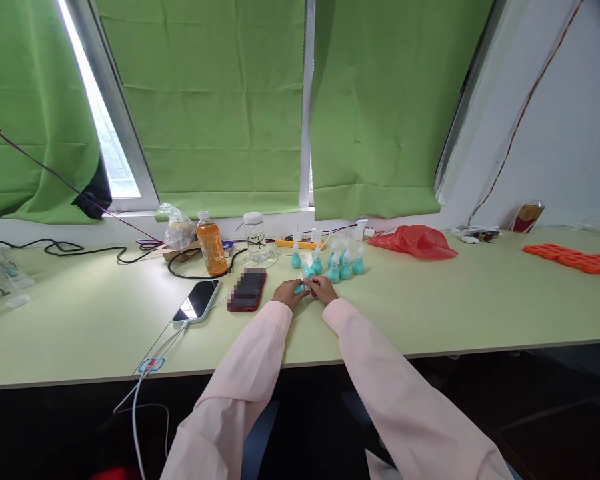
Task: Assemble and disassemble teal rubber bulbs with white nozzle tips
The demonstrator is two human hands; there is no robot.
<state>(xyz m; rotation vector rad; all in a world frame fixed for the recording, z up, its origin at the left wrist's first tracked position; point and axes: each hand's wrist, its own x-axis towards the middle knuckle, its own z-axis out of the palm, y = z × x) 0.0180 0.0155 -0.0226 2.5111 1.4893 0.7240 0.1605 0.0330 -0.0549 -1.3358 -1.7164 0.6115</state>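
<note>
Close to the table's front edge, my left hand is closed around a small teal squeeze bottle that lies tilted on its side. The fingers of my right hand are pinched at the clear tip of that bottle; exactly what they grip there is partly hidden. Just beyond my hands stand several like teal bottles with whitish pointed nozzles, grouped mostly to the right. One teal bottle right behind my fingers is partly covered by them.
Left of my hands lie a red-cased phone and a charging phone. Behind them stand an orange drink bottle and a clear jar. A yellow power strip, a red plastic bag and orange trays sit farther off.
</note>
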